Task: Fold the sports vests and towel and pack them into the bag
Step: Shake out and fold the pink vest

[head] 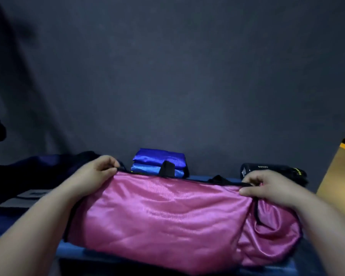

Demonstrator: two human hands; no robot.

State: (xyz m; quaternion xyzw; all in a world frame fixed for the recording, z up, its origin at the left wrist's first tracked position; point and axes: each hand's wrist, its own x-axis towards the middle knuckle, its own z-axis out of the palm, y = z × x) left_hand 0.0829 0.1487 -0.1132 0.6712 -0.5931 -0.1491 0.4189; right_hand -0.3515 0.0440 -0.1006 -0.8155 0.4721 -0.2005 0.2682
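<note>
Grips the pink vest (167, 212) by its black-trimmed far edge, left hand (96, 172) and right hand (267, 188) each curled in a pinch at a corner, the slick cloth slumped on the bench (72, 250) below and between them. Risks a skewed, bunched fold if either pinch slips or the loose clump under the right hand drags along. May also knock the bottle (267, 168) just beyond the right hand, or topple the folded blue vests (159, 164) beyond and between both hands, on a long forward throw.

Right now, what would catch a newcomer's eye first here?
The shiny pink vest fills the near middle, its far edge pinched by the left hand and right hand. Behind it sits a stack of folded blue vests, with a black bottle lying to the right.
</note>
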